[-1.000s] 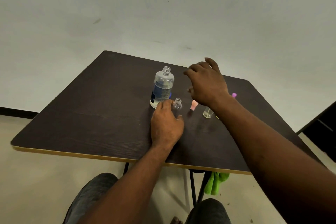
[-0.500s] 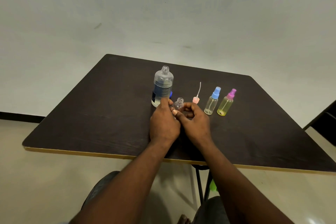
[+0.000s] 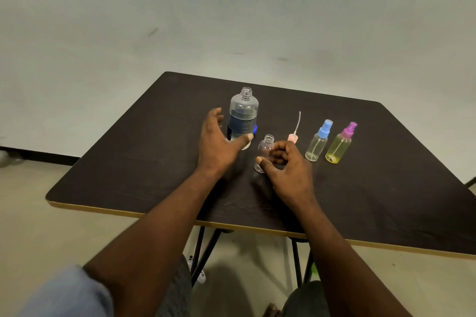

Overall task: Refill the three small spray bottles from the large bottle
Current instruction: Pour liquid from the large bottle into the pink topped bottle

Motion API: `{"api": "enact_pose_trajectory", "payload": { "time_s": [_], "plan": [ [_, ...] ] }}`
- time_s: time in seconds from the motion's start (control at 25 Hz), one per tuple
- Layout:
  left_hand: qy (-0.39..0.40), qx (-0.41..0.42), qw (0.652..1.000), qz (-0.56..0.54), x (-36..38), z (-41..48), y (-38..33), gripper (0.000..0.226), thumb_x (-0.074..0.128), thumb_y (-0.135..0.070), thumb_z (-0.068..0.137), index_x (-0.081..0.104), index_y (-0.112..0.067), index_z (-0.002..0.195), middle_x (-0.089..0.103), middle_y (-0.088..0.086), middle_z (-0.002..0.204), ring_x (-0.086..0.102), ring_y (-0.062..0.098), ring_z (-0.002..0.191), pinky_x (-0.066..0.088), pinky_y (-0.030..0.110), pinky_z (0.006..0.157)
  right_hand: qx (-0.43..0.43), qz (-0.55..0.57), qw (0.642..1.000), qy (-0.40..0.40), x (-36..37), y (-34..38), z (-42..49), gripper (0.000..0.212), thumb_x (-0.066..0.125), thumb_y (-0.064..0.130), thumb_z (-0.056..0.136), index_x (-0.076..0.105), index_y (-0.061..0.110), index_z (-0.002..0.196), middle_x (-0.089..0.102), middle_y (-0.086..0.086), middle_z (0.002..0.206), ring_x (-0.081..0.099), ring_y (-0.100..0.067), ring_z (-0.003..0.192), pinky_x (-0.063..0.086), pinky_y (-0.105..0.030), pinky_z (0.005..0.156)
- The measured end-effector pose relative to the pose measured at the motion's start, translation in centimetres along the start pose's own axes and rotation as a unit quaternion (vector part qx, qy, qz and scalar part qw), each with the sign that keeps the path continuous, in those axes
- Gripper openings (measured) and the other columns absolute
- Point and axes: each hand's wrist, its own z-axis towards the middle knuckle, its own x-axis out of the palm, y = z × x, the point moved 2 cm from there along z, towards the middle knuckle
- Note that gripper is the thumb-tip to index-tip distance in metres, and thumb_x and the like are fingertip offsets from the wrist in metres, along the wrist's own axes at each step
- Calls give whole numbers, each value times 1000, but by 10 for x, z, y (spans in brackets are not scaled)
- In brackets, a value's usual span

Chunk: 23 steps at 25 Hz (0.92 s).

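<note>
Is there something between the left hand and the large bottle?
Nothing visible. The left hand is open right beside the large bottle, thumb across its base. The small open bottle stands aside, in the right hand.

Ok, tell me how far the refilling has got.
Done: the large bottle is uncapped, and the pink spray head is off the first small bottle. In hand: the right hand holds that bottle, which looks empty; the left hand reaches open around the large bottle. Left: pouring, plus the blue-capped bottle and purple-capped bottle, both capped.
</note>
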Motion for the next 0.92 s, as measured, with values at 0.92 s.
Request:
{"api": "enact_pose_trajectory", "payload": {
  "time_s": [0.92],
  "plan": [
    [-30,196,946,258,-22,-10,-3,72,86,-21,77,55,-22,142,61,1,136,49,24,127,50,37,99,-5,-41,998,-39,-2,0,0,45,88,26,82,72,24,124,74,13,106,70,1,94,60,-22,87]
  ]
}}
